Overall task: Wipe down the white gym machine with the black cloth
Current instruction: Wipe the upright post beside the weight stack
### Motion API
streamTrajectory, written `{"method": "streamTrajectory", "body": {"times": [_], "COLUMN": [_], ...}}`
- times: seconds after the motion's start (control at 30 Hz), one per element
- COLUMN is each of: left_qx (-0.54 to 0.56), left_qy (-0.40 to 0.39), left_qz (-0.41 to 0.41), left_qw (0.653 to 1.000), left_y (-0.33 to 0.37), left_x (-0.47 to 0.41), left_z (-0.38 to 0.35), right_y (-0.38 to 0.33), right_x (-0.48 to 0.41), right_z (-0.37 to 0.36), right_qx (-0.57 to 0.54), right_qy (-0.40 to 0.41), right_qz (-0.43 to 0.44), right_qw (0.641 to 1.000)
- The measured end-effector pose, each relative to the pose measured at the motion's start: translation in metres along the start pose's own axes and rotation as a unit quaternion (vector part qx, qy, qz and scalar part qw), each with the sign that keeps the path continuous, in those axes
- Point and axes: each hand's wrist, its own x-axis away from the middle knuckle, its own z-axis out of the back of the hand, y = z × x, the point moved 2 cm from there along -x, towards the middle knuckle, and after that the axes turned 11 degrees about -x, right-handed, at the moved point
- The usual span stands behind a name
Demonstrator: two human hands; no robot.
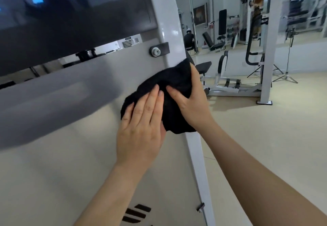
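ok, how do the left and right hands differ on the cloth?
Pose: left hand lies flat, fingers straight, pressing the black cloth against the white gym machine; right hand curls round the cloth, thumb in front. Place: left hand sits lower, on the machine's flat face; right hand sits higher, at its edge. Both touch the cloth.

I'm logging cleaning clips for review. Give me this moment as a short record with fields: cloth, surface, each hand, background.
cloth: black cloth, bunched against the machine's right edge
surface: white gym machine, side panel
left: left hand, fingers straight, pressing the cloth
right: right hand, curled round the cloth, gripping it
background: other gym machines on a pale floor
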Motion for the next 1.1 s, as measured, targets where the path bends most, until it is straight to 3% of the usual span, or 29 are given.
{"method": "streamTrajectory", "body": {"times": [0.13, 0.27, 0.43, 0.53, 0.6, 0.73, 0.8, 0.9, 1.0, 1.1], "left_qx": [0.010, 0.054, 0.107, 0.119, 0.123, 0.083, 0.061, 0.070, 0.085, 0.122], "left_qy": [-0.057, -0.127, -0.219, -0.223, -0.212, -0.102, -0.066, -0.116, -0.247, -0.299], "left_qz": [-0.033, -0.060, -0.028, 0.017, 0.064, 0.198, 0.244, 0.266, 0.254, 0.274], "left_qw": [0.998, 0.989, 0.969, 0.967, 0.967, 0.971, 0.966, 0.955, 0.931, 0.906], "left_y": [0.034, 0.073, 0.112, 0.131, 0.130, 0.088, 0.074, 0.086, 0.119, 0.126], "left_x": [0.041, 0.088, 0.129, 0.128, 0.114, 0.053, 0.041, 0.058, 0.094, 0.111], "left_z": [-0.027, -0.053, -0.061, -0.049, -0.035, -0.007, -0.003, -0.016, -0.032, -0.031], "right_y": [0.053, 0.105, 0.134, 0.130, 0.109, 0.057, 0.062, 0.101, 0.135, 0.133], "right_x": [0.039, 0.083, 0.103, 0.084, 0.061, 0.013, 0.014, 0.046, 0.082, 0.078], "right_z": [0.024, 0.063, 0.098, 0.104, 0.092, 0.056, 0.051, 0.063, 0.086, 0.103], "right_qx": [-0.042, 0.012, 0.044, 0.075, 0.036, -0.079, -0.050, 0.007, 0.069, 0.202], "right_qy": [-0.006, -0.057, -0.144, -0.197, -0.217, -0.243, -0.243, -0.246, -0.281, -0.307], "right_qz": [-0.095, -0.229, -0.340, -0.321, -0.283, -0.160, -0.130, -0.178, -0.259, -0.251], "right_qw": [0.995, 0.972, 0.928, 0.924, 0.934, 0.954, 0.960, 0.953, 0.922, 0.896]}}
